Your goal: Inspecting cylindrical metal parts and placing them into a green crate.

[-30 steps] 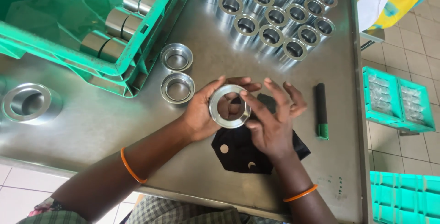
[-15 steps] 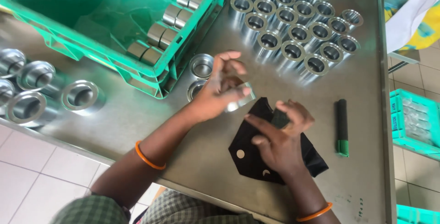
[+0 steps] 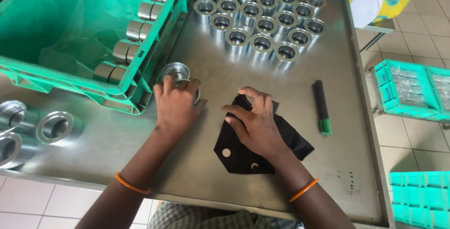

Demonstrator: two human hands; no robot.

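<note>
My left hand (image 3: 176,106) lies palm down over a shiny metal ring, of which only a sliver of rim (image 3: 197,97) shows. It sits on the steel table (image 3: 140,163) just in front of a second metal ring (image 3: 176,72) beside the green crate (image 3: 61,76). My right hand (image 3: 253,123) rests on a black sheet (image 3: 281,142) with small round holes. Its fingertips are curled and pinch the sheet's far edge. Both wrists wear orange bands.
Several metal sleeves (image 3: 125,51) lie inside the green crate along its right wall. Many upright metal rings (image 3: 262,20) stand grouped at the back. A black marker with a green cap (image 3: 322,107) lies right of the sheet. More rings (image 3: 54,127) sit at the left edge. Teal crates (image 3: 408,93) stand beyond the table's right side.
My left hand has carried the ring left and down onto the table beside the other ring. My right hand has let go of it and settled on the black sheet.
</note>
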